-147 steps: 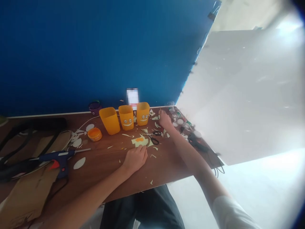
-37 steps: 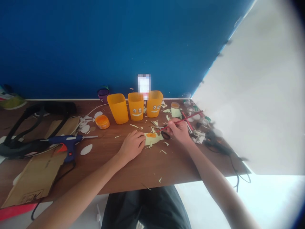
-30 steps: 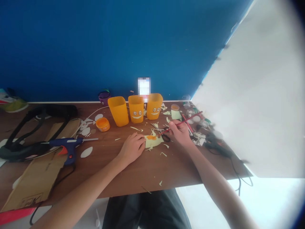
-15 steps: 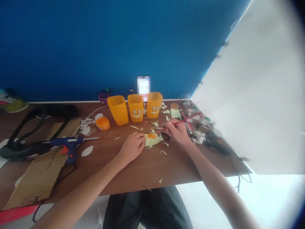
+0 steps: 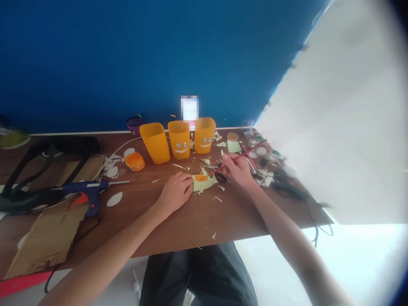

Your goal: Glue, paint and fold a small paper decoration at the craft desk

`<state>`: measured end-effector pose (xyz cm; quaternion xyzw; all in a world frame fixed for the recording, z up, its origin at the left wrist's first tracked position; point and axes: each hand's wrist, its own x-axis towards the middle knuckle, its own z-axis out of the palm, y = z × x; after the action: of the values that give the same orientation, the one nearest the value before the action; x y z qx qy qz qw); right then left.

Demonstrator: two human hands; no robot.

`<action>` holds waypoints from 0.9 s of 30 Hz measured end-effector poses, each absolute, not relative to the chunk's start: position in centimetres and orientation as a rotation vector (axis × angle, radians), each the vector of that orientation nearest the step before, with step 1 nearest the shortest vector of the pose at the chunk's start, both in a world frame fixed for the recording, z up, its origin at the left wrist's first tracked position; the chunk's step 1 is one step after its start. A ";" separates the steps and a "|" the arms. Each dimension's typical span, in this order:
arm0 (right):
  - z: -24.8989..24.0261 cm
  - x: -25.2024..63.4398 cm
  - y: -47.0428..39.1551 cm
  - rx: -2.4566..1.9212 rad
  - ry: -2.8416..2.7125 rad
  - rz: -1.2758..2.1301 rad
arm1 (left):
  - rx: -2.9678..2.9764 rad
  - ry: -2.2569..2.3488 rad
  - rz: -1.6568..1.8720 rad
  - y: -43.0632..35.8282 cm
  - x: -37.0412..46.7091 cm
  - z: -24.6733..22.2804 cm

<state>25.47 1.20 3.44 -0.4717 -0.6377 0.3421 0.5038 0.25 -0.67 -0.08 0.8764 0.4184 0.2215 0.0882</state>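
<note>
A pale green piece of paper (image 5: pixel 207 184) with an orange painted patch lies on the brown table. My left hand (image 5: pixel 176 189) rests palm down with its fingertips at the paper's left edge, fingers close together. In my right hand (image 5: pixel 236 169) is a thin red paintbrush (image 5: pixel 253 149), its tip at the right side of the orange patch. Dark-handled scissors (image 5: pixel 220 177) lie partly behind the brush, beside the paper. Three orange cups stand behind: a plain one (image 5: pixel 156 144) and two with smiling faces (image 5: pixel 180 142) (image 5: pixel 204 138). An orange paint jar (image 5: pixel 135 162) stands open to the left.
A blue glue gun (image 5: pixel 91 191) lies at the left on cardboard (image 5: pixel 47 238), near black straps (image 5: pixel 22 178). A lit, blurred screen (image 5: pixel 190 109) stands behind the cups. Paper scraps, small containers and a dark tool (image 5: pixel 288 185) are at the right.
The view has shifted slightly, so most things sit a little higher and further left. The brush tip has moved slightly relative to the orange patch; both hands stay in nearly the same places.
</note>
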 end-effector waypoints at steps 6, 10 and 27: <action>3.6 25.4 1.3 -1.129 -1.458 0.816 | 2.615 1.255 0.639 -0.8 0.3 0.2; 3.4 25.1 1.3 -1.133 -1.488 0.851 | 2.615 1.244 0.655 -0.7 0.3 0.1; 3.1 25.3 1.6 -1.160 -1.492 0.867 | 2.615 1.242 0.706 -0.6 0.1 -0.4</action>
<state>25.31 1.56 3.15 -0.4810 -0.6187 0.3595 0.5065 0.13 -0.58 -0.41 0.8748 0.4154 0.2361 0.0807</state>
